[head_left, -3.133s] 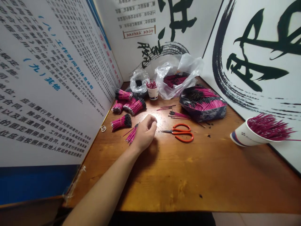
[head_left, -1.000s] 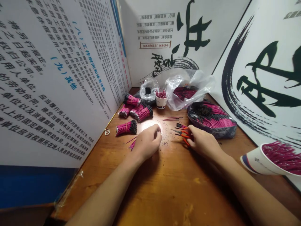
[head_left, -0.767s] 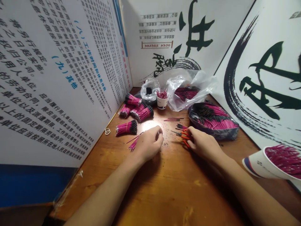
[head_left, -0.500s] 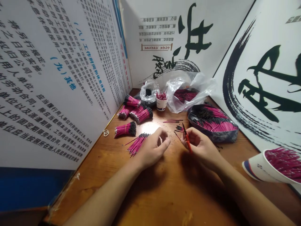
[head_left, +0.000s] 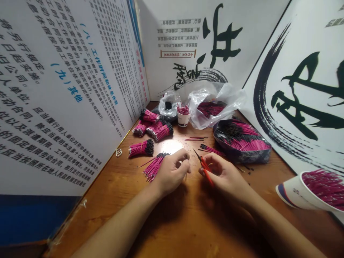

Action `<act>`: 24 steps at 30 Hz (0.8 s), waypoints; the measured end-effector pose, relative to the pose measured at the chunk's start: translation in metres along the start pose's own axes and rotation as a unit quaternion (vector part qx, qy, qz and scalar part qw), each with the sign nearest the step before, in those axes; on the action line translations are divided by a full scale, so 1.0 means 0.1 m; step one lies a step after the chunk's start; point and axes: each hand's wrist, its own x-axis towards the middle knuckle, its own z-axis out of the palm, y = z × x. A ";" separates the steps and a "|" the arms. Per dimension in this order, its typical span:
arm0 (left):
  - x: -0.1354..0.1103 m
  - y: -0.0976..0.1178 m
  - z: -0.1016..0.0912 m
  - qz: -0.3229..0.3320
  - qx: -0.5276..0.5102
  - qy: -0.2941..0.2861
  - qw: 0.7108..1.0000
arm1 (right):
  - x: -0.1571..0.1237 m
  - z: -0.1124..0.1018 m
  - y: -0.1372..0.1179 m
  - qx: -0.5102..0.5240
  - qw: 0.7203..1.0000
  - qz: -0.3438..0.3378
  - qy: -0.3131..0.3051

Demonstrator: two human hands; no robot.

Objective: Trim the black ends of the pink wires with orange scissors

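Observation:
In my right hand (head_left: 221, 173) is a pair of small scissors (head_left: 204, 166) with red handles and a thin dark point. The tool tilts up and to the left, toward my other hand. My left hand (head_left: 176, 168) is just across from it, fingers curled and thumb against the fingertips; whatever sits in that pinch is too small to make out. Loose pink wires with black ends (head_left: 153, 166) lie fanned on the table, partly behind my left wrist. Beyond my right hand lies a small group of similar wires (head_left: 212, 149).
Banded wire bundles (head_left: 141, 148) are at left, near a white rubber band (head_left: 118, 153). A paper cup of wires (head_left: 183, 119), a clear plastic bag (head_left: 199, 120) and a dark bag of wires (head_left: 242, 156) stand behind. Another cup (head_left: 292, 191) lies tilted at right. Printed panels surround the table.
My right hand has moved left and slightly down, closer to my left hand. The scissors have swung from nearly upright to pointing up-left. My left hand has barely moved.

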 end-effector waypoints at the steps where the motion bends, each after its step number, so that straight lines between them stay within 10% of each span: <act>1: 0.00 -0.01 -0.01 0.000 0.007 0.002 1.000 | -0.01 -0.02 0.00 -0.003 1.000 0.007 -0.014; 24: 0.02 -0.06 -0.01 0.009 0.006 -0.013 1.000 | -0.14 -0.11 -0.10 -0.220 0.973 -0.047 0.056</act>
